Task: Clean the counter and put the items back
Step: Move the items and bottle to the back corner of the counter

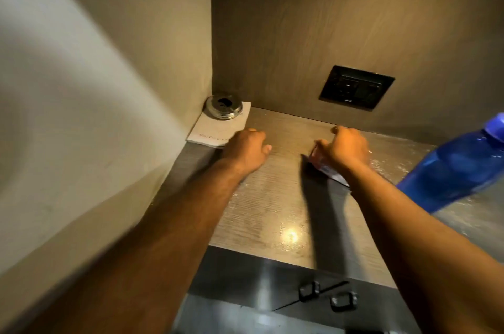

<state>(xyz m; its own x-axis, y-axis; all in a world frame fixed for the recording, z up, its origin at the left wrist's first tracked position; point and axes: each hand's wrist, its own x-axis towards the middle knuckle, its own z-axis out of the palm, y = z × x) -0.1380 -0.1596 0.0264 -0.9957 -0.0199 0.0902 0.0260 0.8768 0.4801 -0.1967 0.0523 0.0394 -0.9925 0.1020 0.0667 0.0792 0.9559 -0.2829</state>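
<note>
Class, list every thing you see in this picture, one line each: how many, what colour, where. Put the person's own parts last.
Counter: one, grey-brown wood grain, fills the alcove.
Ashtray: one, silver metal, far left corner, on the card.
Card: one, white with print, far left corner.
Wall socket: one, black, back wall.
Bottle: one, blue, right edge, partly out of frame.
Cupboard handles: two, dark, below the counter's front edge.
Packet: one, pinkish and blue, blurred, under the right hand.
Left hand: one, curled, at the card's edge.
Right hand: one, closed on the packet.
</note>
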